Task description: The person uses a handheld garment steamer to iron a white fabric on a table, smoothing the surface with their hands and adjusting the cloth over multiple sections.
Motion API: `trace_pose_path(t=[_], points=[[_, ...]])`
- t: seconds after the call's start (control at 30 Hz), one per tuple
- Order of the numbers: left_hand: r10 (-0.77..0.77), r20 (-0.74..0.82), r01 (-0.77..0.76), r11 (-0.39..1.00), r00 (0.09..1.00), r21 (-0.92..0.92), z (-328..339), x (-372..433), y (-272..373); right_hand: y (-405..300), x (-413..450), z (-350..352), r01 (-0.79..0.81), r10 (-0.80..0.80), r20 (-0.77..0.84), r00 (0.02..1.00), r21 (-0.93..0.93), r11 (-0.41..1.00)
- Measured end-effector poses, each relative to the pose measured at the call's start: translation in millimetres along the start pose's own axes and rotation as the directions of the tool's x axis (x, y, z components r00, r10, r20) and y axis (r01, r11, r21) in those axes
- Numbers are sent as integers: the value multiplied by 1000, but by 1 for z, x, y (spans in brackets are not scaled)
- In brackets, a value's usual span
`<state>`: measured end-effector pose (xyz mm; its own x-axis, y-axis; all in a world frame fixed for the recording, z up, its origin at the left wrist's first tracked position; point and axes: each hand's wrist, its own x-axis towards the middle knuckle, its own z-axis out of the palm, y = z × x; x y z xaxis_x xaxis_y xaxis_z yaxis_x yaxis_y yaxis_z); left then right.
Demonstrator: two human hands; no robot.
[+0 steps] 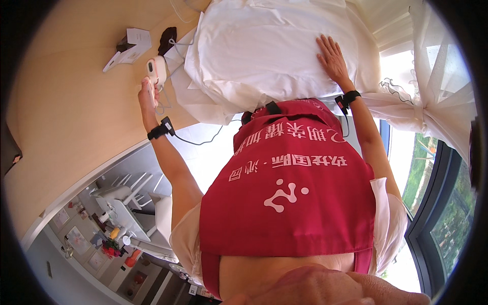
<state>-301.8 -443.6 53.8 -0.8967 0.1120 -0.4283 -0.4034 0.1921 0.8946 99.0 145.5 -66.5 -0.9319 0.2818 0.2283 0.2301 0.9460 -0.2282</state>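
My left hand (pixel 147 95) grips the handle of a white handheld garment steamer (pixel 156 70) with pink trim and a grey cord. It is raised at the left of the white fabric (pixel 263 45), apart from it. The fabric is spread over a surface before me, mostly smooth in the middle and gathered in folds along its near edge. On the right part of the fabric my right hand (pixel 333 57) lies flat, palm down, with nothing in it. Both wrists wear black straps with small wired modules.
An opened white carton (pixel 135 45) and a dark cloth item (pixel 167 41) rest on the wooden tabletop (pixel 76 91) at left. Tied sheer curtains (pixel 423 106) and a dark window frame (pixel 438 183) are on the right. Chairs (pixel 131 190) stand lower left. I wear a red apron (pixel 289 228).
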Motion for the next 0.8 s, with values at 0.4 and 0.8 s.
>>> trace_pose_path(t=[0.4, 0.8], points=[[-110, 593, -144, 920, 798, 364, 273, -94, 25, 34, -22, -26, -186, 235, -267, 935, 197, 963], [-124, 892, -557, 742, 434, 374, 463, -90, 39, 12, -105, -60, -163, 228, -209, 951, 286, 944]])
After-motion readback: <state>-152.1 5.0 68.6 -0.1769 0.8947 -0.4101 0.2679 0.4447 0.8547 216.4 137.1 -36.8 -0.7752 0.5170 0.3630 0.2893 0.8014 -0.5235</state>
